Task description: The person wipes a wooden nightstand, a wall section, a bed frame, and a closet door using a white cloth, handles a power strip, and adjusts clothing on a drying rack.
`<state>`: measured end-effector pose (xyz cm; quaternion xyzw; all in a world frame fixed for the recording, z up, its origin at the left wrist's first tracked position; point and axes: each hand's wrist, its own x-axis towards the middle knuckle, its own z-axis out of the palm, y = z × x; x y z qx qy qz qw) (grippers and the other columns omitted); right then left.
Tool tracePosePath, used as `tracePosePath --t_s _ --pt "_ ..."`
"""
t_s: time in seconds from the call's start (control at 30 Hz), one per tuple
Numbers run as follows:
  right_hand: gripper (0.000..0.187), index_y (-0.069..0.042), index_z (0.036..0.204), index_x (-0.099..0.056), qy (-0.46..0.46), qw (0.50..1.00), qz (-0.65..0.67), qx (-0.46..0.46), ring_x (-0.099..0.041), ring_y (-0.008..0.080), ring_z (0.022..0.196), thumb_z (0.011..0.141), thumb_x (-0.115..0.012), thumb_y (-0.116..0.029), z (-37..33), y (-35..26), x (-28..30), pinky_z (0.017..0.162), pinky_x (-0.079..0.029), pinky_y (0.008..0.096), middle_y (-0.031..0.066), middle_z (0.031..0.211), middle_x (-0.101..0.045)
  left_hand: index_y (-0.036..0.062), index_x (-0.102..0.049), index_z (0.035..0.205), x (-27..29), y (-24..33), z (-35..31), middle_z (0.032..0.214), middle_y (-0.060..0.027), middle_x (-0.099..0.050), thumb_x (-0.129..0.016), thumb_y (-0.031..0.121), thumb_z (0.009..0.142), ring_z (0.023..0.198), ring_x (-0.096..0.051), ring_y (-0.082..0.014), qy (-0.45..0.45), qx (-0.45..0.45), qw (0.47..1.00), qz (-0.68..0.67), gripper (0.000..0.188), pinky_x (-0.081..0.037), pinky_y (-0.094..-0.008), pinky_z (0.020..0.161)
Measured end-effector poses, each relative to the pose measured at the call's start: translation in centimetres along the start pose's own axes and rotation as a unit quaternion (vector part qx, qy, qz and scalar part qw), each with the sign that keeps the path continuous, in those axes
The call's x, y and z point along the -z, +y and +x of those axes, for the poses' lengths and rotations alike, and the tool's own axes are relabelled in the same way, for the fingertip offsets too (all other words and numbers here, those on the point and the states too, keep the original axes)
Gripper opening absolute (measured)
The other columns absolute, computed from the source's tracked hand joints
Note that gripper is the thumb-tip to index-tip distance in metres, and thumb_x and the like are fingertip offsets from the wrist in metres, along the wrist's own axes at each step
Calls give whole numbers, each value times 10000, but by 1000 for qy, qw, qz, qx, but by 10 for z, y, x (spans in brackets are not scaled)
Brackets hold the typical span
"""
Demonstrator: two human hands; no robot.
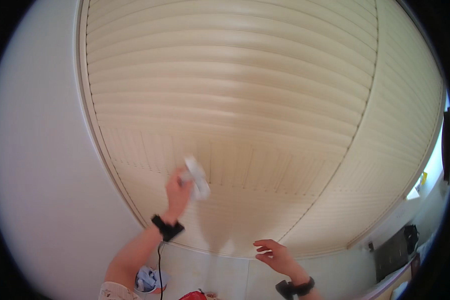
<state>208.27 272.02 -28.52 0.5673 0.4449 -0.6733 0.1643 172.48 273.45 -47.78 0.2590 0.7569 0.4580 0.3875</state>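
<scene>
My left hand is raised in front of a cream louvred door panel, with a black band on its wrist. Its fingers are closed on a small white thing, blurred by motion, that looks like a folded cloth. This lies against or just off the grooved band across the panel; I cannot tell which. Lower and to the right, my right hand hangs in the air with fingers bent and apart, holding nothing. It too has a black band on the wrist.
A plain pale wall borders the panel on the left. On the light tiled floor stand a tub of bluish cloth and a red item. A black cable hangs by my left arm. A dark case stands far right.
</scene>
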Motion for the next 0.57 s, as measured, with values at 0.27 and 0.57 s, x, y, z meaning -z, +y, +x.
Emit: tracePosePath --t_s 0.27,0.57 --pt "351 -60 1270 -714 101 994 -31 -8 -726 210 1081 927 -789 -61 -13 -38 51 877 -625 329 96 1335 -681 -73 -304 1591 -117 0 61 1673 -252 -297 -564 112 1028 1537 -301 -420 122 -110 978 131 647 -249 -495 1263" --pt "328 -69 1158 -739 220 962 -157 24 -673 308 1165 846 -786 20 -56 -65 86 925 -589 375 152 1341 -651 11 -176 1678 -150 38 5 1769 -186 -132 -673 300 972 1635 -116 -385 -213 -232 895 315 910 -79 -630 1289"
